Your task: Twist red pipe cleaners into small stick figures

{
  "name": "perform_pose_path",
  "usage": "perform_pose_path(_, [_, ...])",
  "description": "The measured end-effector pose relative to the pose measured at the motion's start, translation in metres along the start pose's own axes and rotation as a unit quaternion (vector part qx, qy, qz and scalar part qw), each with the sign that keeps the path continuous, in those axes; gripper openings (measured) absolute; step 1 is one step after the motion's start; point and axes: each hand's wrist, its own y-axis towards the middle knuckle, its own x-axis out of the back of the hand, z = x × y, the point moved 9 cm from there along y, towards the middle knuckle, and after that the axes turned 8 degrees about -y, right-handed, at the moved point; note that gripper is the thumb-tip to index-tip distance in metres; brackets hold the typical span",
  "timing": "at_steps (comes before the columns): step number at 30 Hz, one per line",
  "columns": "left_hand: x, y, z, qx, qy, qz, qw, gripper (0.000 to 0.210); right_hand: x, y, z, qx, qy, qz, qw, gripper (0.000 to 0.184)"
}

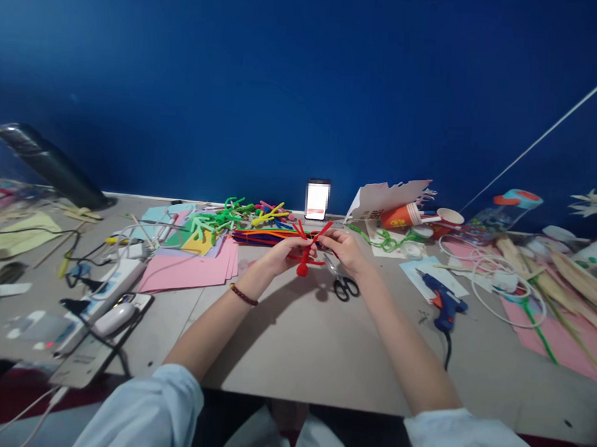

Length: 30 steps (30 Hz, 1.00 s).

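A red pipe cleaner figure [302, 269] is held up between my hands, with a rounded bulb at its lower end and several fuzzy prongs fanning out at the top. My left hand [289, 253] pinches it at the middle from the left. From the right, my right hand [345, 248] has its fingers closed on one of the red prongs. Black-handled scissors [346, 288] lie on the table just below my right hand, their blades partly behind it. Behind my hands lies a bundle of coloured pipe cleaners [262, 237].
A lit phone [318, 199] stands against the blue wall. To the left are pink paper sheets [190, 271], green bent pipe cleaners [223, 216] and a power strip [107, 297]. On the right lie a blue glue gun [443, 303], an orange paper cup [399, 217] and a white cable [479, 296].
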Motion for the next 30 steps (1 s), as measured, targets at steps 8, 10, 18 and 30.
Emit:
perform_pose_path(8, [0.015,0.004,-0.021,-0.135,0.126,-0.081,0.979,0.025,0.015,0.003,-0.007,-0.024,-0.027,-0.081,0.996,0.028])
perform_pose_path(10, [0.017,-0.005,-0.042,-0.255,0.217,-0.133,0.933,0.028,0.020,0.004,-0.007,-0.019,-0.045,-0.108,0.993,0.027])
perform_pose_path(18, [-0.039,-0.057,-0.061,-0.529,0.642,-0.191,0.521,0.018,0.025,0.003,-0.022,-0.044,-0.064,-0.168,0.983,0.023])
perform_pose_path(30, [-0.034,-0.045,-0.052,-0.495,0.653,-0.174,0.546,0.017,0.003,0.007,-0.025,-0.043,-0.041,-0.083,0.995,0.033])
